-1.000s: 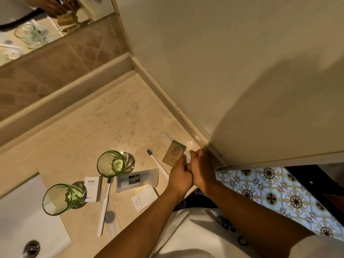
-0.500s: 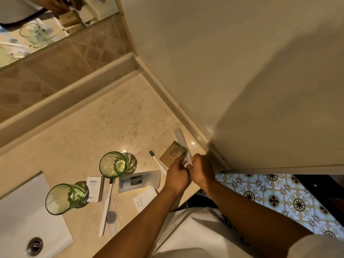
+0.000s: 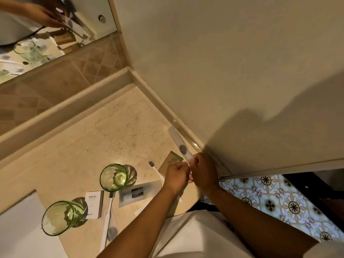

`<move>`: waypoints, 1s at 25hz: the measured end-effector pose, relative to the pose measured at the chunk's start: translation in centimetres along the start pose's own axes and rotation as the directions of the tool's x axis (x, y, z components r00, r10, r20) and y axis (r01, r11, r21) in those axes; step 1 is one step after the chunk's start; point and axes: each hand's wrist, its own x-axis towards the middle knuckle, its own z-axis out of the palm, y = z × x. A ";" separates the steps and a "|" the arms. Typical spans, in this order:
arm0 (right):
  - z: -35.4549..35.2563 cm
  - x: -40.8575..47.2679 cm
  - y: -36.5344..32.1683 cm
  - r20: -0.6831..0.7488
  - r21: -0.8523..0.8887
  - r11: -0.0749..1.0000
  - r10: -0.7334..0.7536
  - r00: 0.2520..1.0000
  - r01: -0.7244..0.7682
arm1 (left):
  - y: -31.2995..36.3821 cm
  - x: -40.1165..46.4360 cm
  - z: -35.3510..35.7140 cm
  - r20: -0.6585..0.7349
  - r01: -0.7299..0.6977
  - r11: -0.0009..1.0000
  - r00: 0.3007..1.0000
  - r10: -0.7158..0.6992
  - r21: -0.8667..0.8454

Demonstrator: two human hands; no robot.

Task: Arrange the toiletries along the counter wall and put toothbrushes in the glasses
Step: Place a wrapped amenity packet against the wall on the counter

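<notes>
Both my hands pinch the near end of a long clear plastic toothbrush wrapper point(image 3: 179, 142) that sticks up and away toward the side wall. My left hand point(image 3: 176, 175) and my right hand point(image 3: 202, 172) meet above the counter's right end. Two green glasses point(image 3: 114, 177) point(image 3: 59, 217) stand on the beige counter point(image 3: 89, 138). One white toothbrush point(image 3: 108, 216) lies between them. A second toothbrush point(image 3: 155, 169) lies partly under my left hand. A brown and green packet point(image 3: 170, 162) lies beside it.
A white "HOTEL" box point(image 3: 94, 203), a clear sachet point(image 3: 138, 191) and a small white card point(image 3: 139, 211) lie near the counter's front. The sink point(image 3: 16, 229) is at the lower left. A mirror point(image 3: 46, 25) runs behind the tiled backsplash. Patterned floor tiles point(image 3: 270, 202) show at right.
My hands have lifted the clear wrapper up off the counter near the packet; it now stands out long toward the side wall. The view has shifted slightly.
</notes>
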 end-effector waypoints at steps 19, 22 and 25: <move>2.3 2.8 -11.0 0.242 0.462 0.884 -0.204 0.948 0.072 | 10.5 3.4 -15.7 -0.319 -0.262 0.947 0.928 0.194 -0.187; 4.3 4.4 -11.3 0.347 0.467 0.884 -0.153 0.926 -0.029 | 11.9 5.3 -17.2 -0.307 -0.234 0.966 0.933 0.190 -0.113; 5.4 6.4 -12.3 0.323 0.556 0.825 -0.104 0.941 -0.100 | 13.2 7.9 -18.3 -0.279 -0.182 0.982 0.946 0.163 -0.044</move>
